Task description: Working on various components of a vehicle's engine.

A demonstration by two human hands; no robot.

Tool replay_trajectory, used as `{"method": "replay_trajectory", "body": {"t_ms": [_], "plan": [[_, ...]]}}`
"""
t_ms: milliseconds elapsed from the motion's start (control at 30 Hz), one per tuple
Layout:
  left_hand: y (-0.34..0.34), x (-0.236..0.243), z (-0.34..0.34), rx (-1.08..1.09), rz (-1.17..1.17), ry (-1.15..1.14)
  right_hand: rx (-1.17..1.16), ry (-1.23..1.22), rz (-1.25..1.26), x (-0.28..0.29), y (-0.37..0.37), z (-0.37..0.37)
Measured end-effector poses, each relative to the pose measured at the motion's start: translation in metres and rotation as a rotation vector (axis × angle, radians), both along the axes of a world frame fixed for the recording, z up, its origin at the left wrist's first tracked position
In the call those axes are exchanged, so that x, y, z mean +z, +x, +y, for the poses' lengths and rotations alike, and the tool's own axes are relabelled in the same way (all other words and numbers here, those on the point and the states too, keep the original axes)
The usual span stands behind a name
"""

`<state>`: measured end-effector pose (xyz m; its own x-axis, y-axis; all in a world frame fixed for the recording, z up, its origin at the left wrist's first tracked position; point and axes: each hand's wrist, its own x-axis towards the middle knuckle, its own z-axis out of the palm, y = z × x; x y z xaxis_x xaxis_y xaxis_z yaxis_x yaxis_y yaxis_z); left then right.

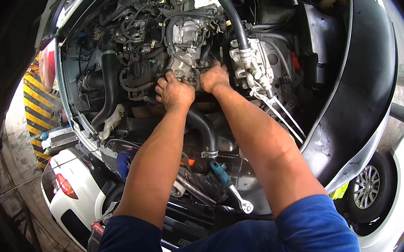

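Both my hands reach into a car's engine bay, at the front of the engine (188, 33). My left hand (175, 92) has its fingers curled over a metal part of the engine, thumb toward the right. Just right of it, my right hand (214, 77) reaches down beside the engine, its fingertips hidden among the parts. What either hand grips, if anything, is covered by the fingers. A ribbed black hose (204, 128) runs below and between my forearms. Right of my right hand sits a silvery metal housing (253, 65) with a thick hose on top, tied with white cord (280, 111).
A ratchet wrench (232, 188) with a teal handle lies on the front of the bay between my arms. An orange-handled tool (188, 161) is near it. A black fender cover (358, 101) drapes the right side. Other white cars (69, 186) stand nearby.
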<state>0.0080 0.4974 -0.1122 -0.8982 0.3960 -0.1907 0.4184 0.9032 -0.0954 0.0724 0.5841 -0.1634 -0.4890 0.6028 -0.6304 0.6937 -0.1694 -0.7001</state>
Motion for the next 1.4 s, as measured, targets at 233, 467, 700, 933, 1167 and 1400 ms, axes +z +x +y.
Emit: {"method": "replay_trajectory", "body": {"t_ms": [233,467,700,933,1167,1400], "plan": [[-0.010,0.011,-0.014,0.011,0.054,-0.026,-0.182,-0.009,0.169,-0.034,-0.072,0.012],[-0.010,0.006,-0.007,0.015,0.018,-0.064,-0.512,-0.300,0.492,-0.063,-0.076,0.011],[0.000,-0.002,0.001,-0.010,0.011,-0.032,-0.633,-0.152,0.123,-0.068,-0.095,0.052],[-0.015,0.004,-0.014,0.017,0.043,-0.019,-0.968,-0.294,0.373,-0.063,-0.131,0.054],[-0.005,-0.005,-0.005,-0.017,0.034,-0.022,-0.807,-0.038,-0.059,-0.035,-0.115,0.050],[0.001,-0.022,0.001,-0.013,-0.001,-0.089,-0.583,0.403,0.601,0.054,-0.038,0.014]]}}
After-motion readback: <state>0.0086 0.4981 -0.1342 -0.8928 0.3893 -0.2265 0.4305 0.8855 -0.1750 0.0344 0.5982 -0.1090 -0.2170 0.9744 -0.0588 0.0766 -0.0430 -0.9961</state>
